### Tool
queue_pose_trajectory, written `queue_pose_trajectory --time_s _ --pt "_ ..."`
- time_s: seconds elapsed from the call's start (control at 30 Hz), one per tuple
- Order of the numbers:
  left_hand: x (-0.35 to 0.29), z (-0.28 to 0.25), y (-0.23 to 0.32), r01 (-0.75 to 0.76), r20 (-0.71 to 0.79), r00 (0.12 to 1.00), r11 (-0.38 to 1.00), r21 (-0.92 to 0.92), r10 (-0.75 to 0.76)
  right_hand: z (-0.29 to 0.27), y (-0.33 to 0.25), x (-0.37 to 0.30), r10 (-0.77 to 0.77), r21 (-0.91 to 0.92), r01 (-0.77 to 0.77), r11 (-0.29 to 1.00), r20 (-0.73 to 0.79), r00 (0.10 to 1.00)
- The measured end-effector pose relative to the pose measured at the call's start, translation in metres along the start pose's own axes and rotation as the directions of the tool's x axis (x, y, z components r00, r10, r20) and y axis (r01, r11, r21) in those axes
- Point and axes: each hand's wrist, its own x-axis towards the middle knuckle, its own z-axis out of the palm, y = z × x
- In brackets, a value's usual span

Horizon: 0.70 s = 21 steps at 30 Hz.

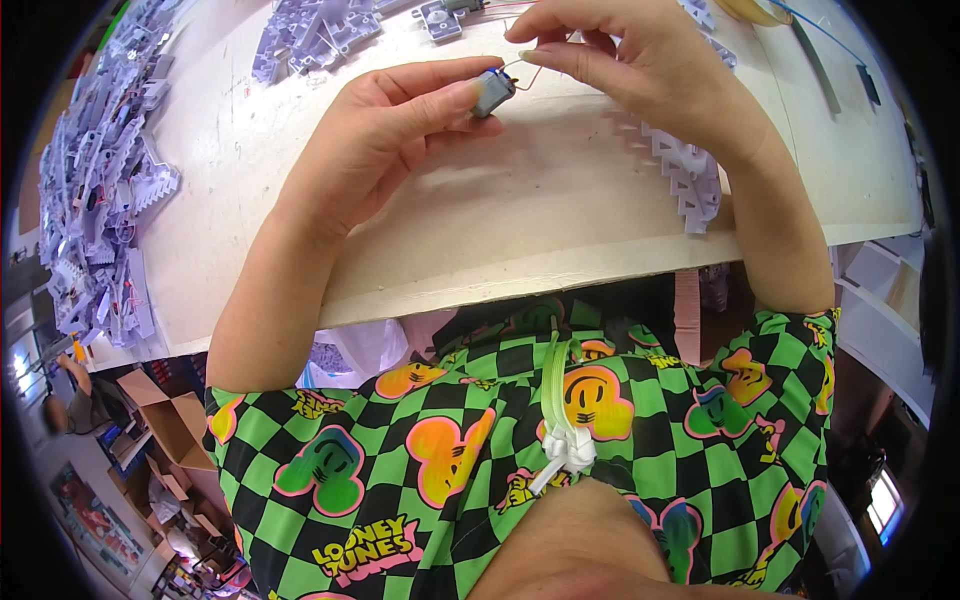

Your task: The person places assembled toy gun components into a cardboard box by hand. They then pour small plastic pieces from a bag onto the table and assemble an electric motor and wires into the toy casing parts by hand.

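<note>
My left hand point(395, 120) grips a small grey electric motor point(490, 94) between thumb and fingers, above the white table. Thin wires come off the motor's right end, beside a bit of blue. Just to the right, my right hand point(640, 65) pinches a thin wire point(533, 78) between thumb and forefinger. The wire bends in a loop near the motor's end, and whether it is joined there is too small to tell. Beyond the hands lies a pale plastic housing point(440, 22) with another small motor point(462, 4) and wires at it.
A big heap of pale plastic parts point(100, 210) covers the table's left side. More such parts point(315, 35) lie at the back, and a toothed strip point(690, 180) sits beneath my right forearm. At the far right are a dark flat strip point(815, 65) and a roll point(750, 10).
</note>
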Motion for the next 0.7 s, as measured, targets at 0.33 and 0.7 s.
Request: queue_pose_trajectory --time_s 0.33,0.7 --pt "0.0 0.006 -0.002 -0.092 -0.098 0.99 0.99 0.107 0.102 -0.016 -0.018 0.001 0.22 0.225 -0.257 0.94 0.178 0.959" --pt "0.0 0.007 0.0 -0.107 -0.099 0.988 0.983 0.15 0.123 -0.013 -0.007 0.003 0.292 0.13 -0.312 0.941 0.152 0.944"
